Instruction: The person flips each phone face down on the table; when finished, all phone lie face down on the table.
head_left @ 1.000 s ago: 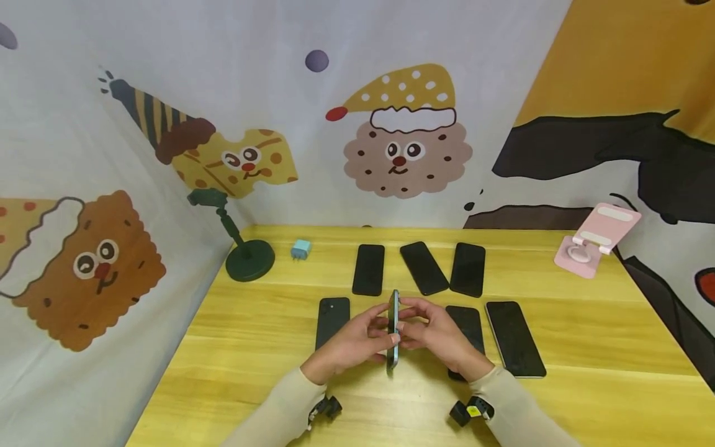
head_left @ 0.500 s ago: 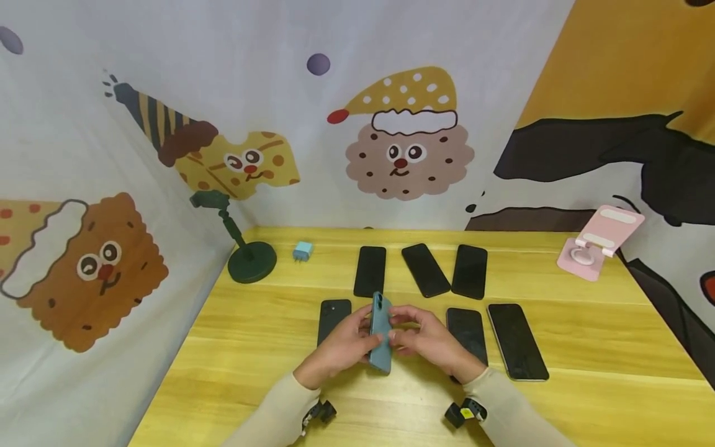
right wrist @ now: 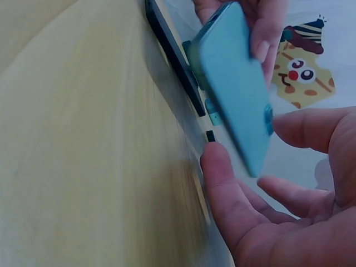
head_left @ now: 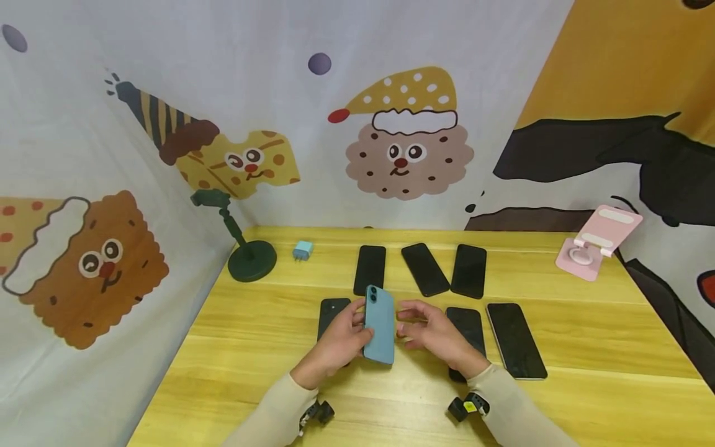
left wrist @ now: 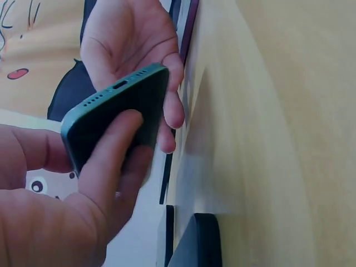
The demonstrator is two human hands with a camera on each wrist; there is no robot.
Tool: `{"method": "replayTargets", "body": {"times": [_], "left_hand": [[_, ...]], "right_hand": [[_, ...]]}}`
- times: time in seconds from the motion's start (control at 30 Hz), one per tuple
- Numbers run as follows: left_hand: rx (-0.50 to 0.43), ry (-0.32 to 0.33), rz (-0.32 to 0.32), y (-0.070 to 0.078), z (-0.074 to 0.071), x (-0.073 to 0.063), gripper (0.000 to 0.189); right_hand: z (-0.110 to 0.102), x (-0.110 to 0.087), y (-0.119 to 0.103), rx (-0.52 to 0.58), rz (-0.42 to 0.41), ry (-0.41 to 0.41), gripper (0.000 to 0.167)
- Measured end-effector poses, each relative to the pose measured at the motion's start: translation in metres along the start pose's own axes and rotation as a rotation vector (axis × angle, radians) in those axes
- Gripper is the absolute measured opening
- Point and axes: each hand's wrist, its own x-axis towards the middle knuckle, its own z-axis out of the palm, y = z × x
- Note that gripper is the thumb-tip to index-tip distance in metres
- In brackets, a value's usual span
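Note:
My left hand point(head_left: 335, 343) holds a light-blue smartphone point(head_left: 381, 326) by its left side, tilted up over the table with its back and camera lenses toward me. In the left wrist view the phone's charging port edge point(left wrist: 119, 84) points up and the fingers and thumb lie on both its faces. My right hand point(head_left: 434, 335) hovers just right of the phone, fingers relaxed and apart. In the right wrist view its fingertips come close to the phone's edge, thumb and fingers spread around the corner point(right wrist: 253, 158). A dark phone point(head_left: 333, 313) lies partly hidden behind my left hand.
Three black phones point(head_left: 370, 270) lie in the back row. Two more phones, one dark point(head_left: 466, 326) partly under my right forearm and one large point(head_left: 516, 341), lie right. A green stand point(head_left: 251, 261), a blue charger point(head_left: 303, 250) and a pink phone stand point(head_left: 598, 242) sit at the back.
The phone has turned from edge-on to showing its blue back, and shifted slightly left. My right hand's fingers have come off it, while the left hand keeps its grip.

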Motion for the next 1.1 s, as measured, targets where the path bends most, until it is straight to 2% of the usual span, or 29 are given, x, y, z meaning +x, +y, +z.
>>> {"method": "replayTargets", "body": {"times": [0.17,0.37,0.7,0.9,1.1], "left_hand": [[-0.047,-0.001,0.024,0.001,0.003,-0.001,0.073],[-0.092,-0.032,0.011,-0.002,0.009,0.000,0.083],[-0.131,-0.091,0.009,-0.003,0.011,0.003,0.086],[-0.077,-0.092,0.018,-0.002,0.008,0.008,0.087],[-0.022,-0.075,-0.001,-0.006,0.005,0.012,0.086]], "right_hand": [[-0.004,0.003,0.006,0.100,0.004,-0.007,0.072],[-0.006,0.002,0.009,0.188,0.033,-0.044,0.072],[-0.008,-0.002,0.003,0.129,0.020,0.019,0.082],[-0.009,-0.003,0.000,0.097,-0.003,0.031,0.084],[-0.010,-0.004,0.000,0.062,0.001,0.043,0.084]]}}
